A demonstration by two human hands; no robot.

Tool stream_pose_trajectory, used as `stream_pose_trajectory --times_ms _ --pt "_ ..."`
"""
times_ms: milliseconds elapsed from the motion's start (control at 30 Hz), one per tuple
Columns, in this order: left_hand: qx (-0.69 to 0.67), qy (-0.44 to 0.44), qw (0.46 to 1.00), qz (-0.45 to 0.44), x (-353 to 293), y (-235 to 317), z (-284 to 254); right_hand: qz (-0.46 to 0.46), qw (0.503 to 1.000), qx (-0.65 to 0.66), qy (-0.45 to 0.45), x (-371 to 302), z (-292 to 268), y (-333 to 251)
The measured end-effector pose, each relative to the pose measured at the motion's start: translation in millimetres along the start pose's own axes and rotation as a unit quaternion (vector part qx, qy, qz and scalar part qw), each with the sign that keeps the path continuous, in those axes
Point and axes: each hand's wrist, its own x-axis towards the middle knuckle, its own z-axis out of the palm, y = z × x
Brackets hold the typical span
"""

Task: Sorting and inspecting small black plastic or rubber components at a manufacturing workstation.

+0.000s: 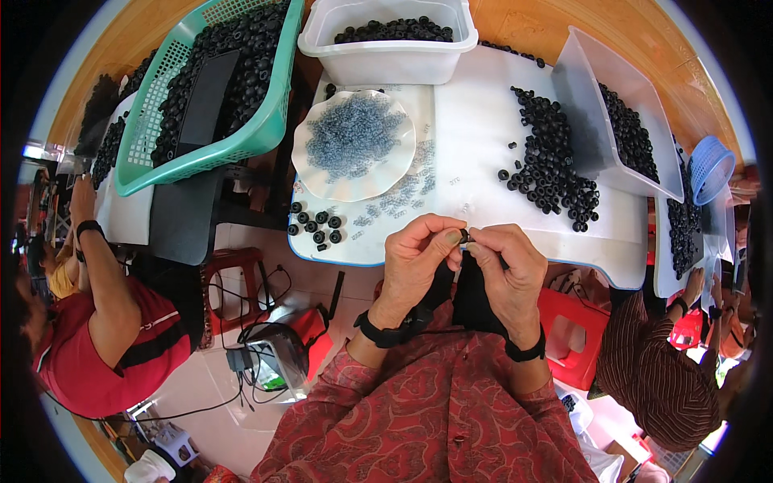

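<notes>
My left hand (419, 256) and my right hand (510, 270) meet just past the table's near edge. Thumbs and forefingers of both are pinched on one small black round part (465, 236). A pale bit shows beside it, too small to make out. To the left, a white scalloped plate (309, 171) carries a heap of small translucent bluish rings (354, 133), and more rings lie loose beside it. Several black round parts (320, 229) sit at the table's near left corner. A larger spread of loose black parts (549, 165) lies on the right.
A white tub (386, 64) of black parts stands at the back. On the left is a green basket (270, 133) of them, on the right a translucent bin (584, 121). One person (121, 338) sits left, another (656, 366) right. A red stool (570, 338) stands below.
</notes>
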Motion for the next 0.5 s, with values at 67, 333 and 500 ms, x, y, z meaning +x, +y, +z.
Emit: stream_pose_trajectory --times_ms 67,333,500 --pt "-0.007 -0.002 1.000 -0.014 0 0 -1 -0.003 1.000 0.001 0.002 0 1 2" --pt "0.082 -0.015 0.996 -0.001 0 8 2 -0.019 0.999 -0.028 0.007 -1 1 6" --pt "0.102 -0.013 0.995 -0.013 1 7 2 0.012 1.000 0.010 0.009 -2 3 15"
